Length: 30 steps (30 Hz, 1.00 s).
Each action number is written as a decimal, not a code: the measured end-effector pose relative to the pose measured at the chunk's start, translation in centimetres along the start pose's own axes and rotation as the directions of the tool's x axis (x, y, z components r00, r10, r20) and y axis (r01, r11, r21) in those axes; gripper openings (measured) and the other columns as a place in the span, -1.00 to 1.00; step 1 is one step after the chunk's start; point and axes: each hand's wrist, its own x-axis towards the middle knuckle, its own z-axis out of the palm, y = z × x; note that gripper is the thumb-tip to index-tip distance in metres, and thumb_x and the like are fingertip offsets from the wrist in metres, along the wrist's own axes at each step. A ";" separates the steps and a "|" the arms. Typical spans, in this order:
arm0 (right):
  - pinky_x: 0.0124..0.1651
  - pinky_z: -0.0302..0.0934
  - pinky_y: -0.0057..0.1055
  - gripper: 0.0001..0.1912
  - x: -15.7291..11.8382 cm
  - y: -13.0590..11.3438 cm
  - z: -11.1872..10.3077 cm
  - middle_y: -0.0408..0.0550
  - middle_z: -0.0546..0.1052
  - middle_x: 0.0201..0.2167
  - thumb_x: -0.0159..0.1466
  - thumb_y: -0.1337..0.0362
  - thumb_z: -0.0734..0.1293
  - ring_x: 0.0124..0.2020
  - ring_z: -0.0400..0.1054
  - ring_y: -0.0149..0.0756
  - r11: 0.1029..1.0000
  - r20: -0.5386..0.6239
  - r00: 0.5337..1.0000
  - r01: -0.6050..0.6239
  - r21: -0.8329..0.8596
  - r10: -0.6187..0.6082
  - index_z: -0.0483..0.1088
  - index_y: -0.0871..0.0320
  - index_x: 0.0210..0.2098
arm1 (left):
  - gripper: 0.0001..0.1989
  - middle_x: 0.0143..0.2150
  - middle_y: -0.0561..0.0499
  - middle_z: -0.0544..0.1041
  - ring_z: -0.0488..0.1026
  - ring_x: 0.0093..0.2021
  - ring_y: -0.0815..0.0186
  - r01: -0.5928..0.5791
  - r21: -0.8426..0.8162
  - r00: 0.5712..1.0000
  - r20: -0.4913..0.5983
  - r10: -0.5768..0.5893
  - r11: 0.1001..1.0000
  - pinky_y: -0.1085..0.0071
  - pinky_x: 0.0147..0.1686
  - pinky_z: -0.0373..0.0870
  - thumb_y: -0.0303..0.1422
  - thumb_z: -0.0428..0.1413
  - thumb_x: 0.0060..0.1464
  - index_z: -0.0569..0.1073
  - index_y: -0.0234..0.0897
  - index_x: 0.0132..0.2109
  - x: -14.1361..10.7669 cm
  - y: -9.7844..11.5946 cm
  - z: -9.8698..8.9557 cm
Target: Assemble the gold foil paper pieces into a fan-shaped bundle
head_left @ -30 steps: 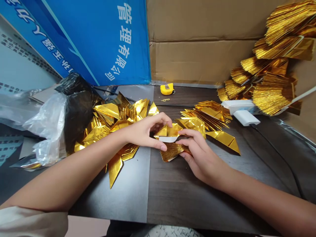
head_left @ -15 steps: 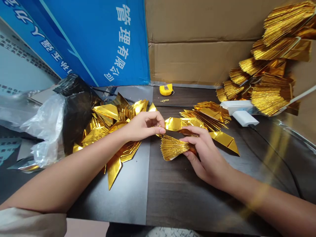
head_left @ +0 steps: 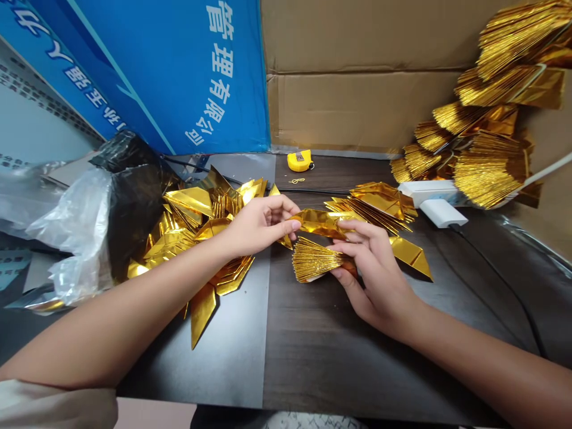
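Observation:
Between my hands stretches a folded strip of shiny gold foil paper (head_left: 319, 221). My left hand (head_left: 263, 223) pinches its left end between thumb and forefinger. My right hand (head_left: 369, 262) has its upper fingers at the strip's right end, while its thumb and other fingers grip a fanned stack of folded gold paper (head_left: 315, 260) just below. A loose heap of folded gold pieces (head_left: 196, 229) lies beneath and behind my left wrist. Beyond my right hand rests a layered pile of gold pieces (head_left: 379, 205), and a single folded gold piece (head_left: 411, 256) lies beside it.
A yellow tape measure (head_left: 300, 160) and a small rubber band (head_left: 296, 180) lie at the back. Bound gold fans (head_left: 487, 167) are stacked at right by a white power strip (head_left: 431, 193). Plastic bags (head_left: 89, 220) sit at left. Cardboard (head_left: 335, 113) and a blue panel (head_left: 179, 71) stand behind.
The gold strip between my hands has tilted and changed shape, its face now folded narrower. My right hand still holds the fanned stack, and both hands have barely shifted.

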 end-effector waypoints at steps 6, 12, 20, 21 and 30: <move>0.08 0.41 0.08 -0.78 -0.6 0.0 0.7 0.32 0.14 0.18 0.36 0.51 0.22 0.13 0.28 0.05 0.997 0.124 0.992 -0.021 -0.081 0.031 0.28 0.24 -0.01 | -0.89 -0.33 0.02 0.56 0.47 -0.36 0.41 -0.131 0.468 0.985 -0.037 0.168 0.874 0.47 -0.33 0.37 -0.36 0.18 0.16 0.49 -0.34 -0.25 -0.2 0.2 0.2; 0.02 0.41 0.06 -0.77 -0.7 -0.7 0.8 0.31 0.20 0.16 0.39 0.51 0.18 0.16 0.26 0.07 0.998 0.202 0.979 0.009 -0.056 0.002 0.28 0.22 0.01 | -0.95 -0.30 0.03 0.58 0.48 -0.29 0.38 -0.242 0.595 0.970 0.128 0.207 0.766 0.45 -0.24 0.33 -0.42 0.21 0.18 0.58 -0.29 -0.23 -0.5 0.4 0.9; 0.15 0.20 0.20 -0.78 -0.4 -0.9 0.5 0.28 0.31 0.18 0.39 0.47 0.22 0.22 0.17 0.14 0.983 0.215 0.976 0.052 -0.175 -0.014 0.29 0.17 0.01 | -0.93 -0.27 0.02 0.62 0.54 -0.27 0.41 -0.363 0.423 0.902 0.384 0.199 0.830 0.51 -0.22 0.39 -0.43 0.21 0.21 0.61 -0.27 -0.21 -0.5 0.2 0.7; 0.14 0.21 0.16 -0.78 -0.4 -0.8 0.5 0.26 0.36 0.13 0.39 0.47 0.21 0.19 0.20 0.12 0.987 0.232 0.972 0.057 -0.147 -0.021 0.29 0.19 0.01 | -0.92 -0.26 0.02 0.63 0.55 -0.26 0.41 -0.372 0.412 0.892 0.408 0.196 0.832 0.51 -0.21 0.39 -0.43 0.20 0.21 0.62 -0.27 -0.20 -0.4 0.2 0.6; -0.05 0.29 -0.05 -0.74 -0.2 -0.4 0.6 0.11 0.48 -0.07 0.42 0.48 0.16 -0.08 0.35 -0.06 0.999 0.331 0.943 0.042 -0.019 -0.033 0.25 0.16 0.06 | -0.85 -0.28 -0.01 0.62 0.53 -0.26 0.38 -0.392 0.410 0.853 0.496 0.160 0.823 0.46 -0.21 0.40 -0.43 0.14 0.26 0.63 -0.25 -0.15 -0.3 0.2 -0.3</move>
